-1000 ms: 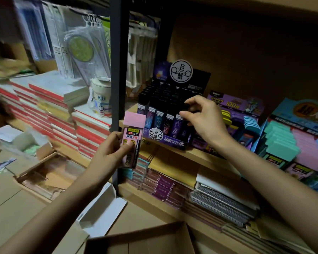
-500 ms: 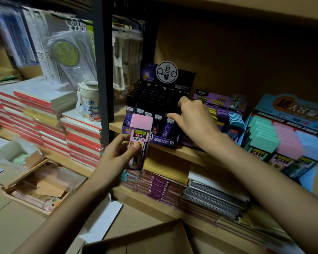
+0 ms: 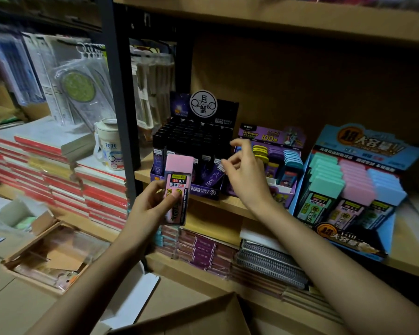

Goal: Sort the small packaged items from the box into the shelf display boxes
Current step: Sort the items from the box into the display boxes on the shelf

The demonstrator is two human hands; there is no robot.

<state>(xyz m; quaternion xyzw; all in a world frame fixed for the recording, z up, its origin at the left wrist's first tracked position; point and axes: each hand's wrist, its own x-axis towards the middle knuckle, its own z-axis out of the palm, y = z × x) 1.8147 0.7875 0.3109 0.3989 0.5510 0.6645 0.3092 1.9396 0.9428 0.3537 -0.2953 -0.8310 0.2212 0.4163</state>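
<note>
Currently our step: matching the pink lead case (image 3: 178, 189) to its proper display (our judgement only, since it sits in no slot yet).
Left hand (image 3: 153, 209): fingers and thumb curled round the case's lower half, holding it upright just in front of the black display box (image 3: 203, 192).
Right hand (image 3: 244, 176): fingers loosely spread, holding nothing we can make out, hovering at that box's front right corner.
Pink row (image 3: 356, 182): middle of the blue display box (image 3: 329, 139), well to the right.
Next move: we carry the case rightward and slot it upright there.
</note>
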